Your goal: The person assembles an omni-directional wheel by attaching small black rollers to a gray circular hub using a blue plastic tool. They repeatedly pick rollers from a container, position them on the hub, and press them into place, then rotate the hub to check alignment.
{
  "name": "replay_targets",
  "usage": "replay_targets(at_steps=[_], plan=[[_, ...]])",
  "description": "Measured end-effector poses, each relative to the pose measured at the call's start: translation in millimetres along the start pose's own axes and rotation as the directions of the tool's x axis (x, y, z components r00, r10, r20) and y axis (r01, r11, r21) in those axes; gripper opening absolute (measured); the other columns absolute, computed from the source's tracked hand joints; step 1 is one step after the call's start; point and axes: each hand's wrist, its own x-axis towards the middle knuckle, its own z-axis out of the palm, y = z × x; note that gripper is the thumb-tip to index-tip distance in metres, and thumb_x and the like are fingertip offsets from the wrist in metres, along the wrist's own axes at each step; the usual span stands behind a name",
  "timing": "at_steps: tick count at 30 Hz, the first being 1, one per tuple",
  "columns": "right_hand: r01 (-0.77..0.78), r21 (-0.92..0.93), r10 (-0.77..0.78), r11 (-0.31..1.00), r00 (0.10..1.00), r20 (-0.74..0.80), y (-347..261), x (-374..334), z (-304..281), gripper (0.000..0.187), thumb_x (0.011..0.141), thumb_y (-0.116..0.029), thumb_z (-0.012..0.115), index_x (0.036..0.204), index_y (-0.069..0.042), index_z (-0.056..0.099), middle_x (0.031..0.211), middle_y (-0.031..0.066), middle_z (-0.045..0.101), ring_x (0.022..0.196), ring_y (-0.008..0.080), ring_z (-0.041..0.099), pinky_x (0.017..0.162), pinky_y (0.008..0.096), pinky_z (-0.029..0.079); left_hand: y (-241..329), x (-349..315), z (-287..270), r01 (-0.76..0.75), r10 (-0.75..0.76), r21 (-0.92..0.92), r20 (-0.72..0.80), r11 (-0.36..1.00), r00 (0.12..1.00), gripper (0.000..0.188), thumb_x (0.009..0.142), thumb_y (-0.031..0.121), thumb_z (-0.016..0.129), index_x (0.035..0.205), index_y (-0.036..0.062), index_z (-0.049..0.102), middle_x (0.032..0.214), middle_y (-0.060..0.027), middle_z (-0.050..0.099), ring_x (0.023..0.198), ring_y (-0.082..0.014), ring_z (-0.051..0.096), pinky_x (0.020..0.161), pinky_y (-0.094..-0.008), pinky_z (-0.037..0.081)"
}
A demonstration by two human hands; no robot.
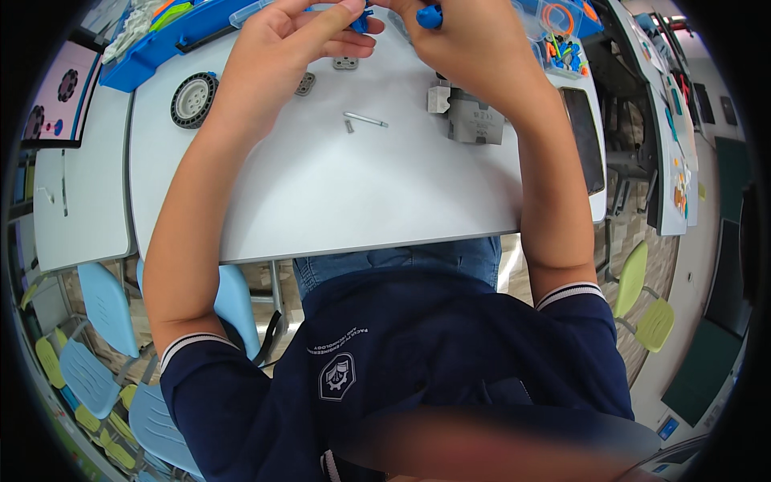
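Pinching a blue pc at top edge of view, over table, is L hand; R hand is gripping a 2nd blue pc, the two showing apart, so prob. not joined yet (fingertips partly cut off). Grey connectors, rod + short pin are lying loose, none fitted. Grey block is sitting to the right, and wheel, far left, is already wearing its tyre.

Shirt: navy, short slvs.; cuffs w/ white stripes; chest emblem white-outlined, hex., gear motif; jeans blue denim.
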Motion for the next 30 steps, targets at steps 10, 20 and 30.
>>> replay_targets(at_steps=[10, 20, 30], plan=[[0.105, 0.641, 0.101, 0.760, 0.955, -0.277, 7.3, 9.3, -13.8, 0.011, 0.100, -0.011, 0.065, 0.106, -0.002, 0.061, 0.089, 0.0017, 0.055, 0.081, 0.0111, 0.052, 0.070, 0.0281, 0.046, 2.2, -1.0, 3.3, 0.060, -0.056, -0.075, 0.059, 0.995, 0.997, 0.033, 0.102, 0.031, 0.065, 0.125, 0.0064, 0.065, 0.115, -0.0167, 0.074, 0.104, -0.0206, 0.074, 0.100, -0.0314, 0.054], [0.286, 0.918, 0.285, 0.275, 0.887, -0.362, 6.9, 6.6, -12.4, 0.027, 0.107, -0.027, 0.059, 0.117, -0.003, 0.056, 0.089, 0.0008, 0.052, 0.083, 0.0130, 0.050, 0.082, 0.0296, 0.044, 5.9, -9.8, 20.3, 0.276, -0.257, -0.347, 0.100, 0.896, 0.961, 0.038, 0.103, 0.028, 0.063, 0.128, -0.0007, 0.060, 0.124, -0.0254, 0.068, 0.116, -0.0249, 0.069, 0.106, -0.0319, 0.054], [0.247, 0.912, 0.362, 0.328, 0.859, -0.362, 21.7, 10.9, -6.1, 0.040, 0.107, -0.043, 0.056, 0.083, -0.011, 0.056, 0.065, -0.0018, 0.046, 0.060, 0.0100, 0.044, 0.062, 0.0270, 0.041, 12.7, -13.8, 26.8, 0.268, -0.222, -0.354, 0.165, 0.896, 0.961, 0.040, 0.103, 0.028, 0.063, 0.130, -0.0013, 0.059, 0.125, -0.0252, 0.068, 0.117, -0.0240, 0.068, 0.105, -0.0310, 0.054]])
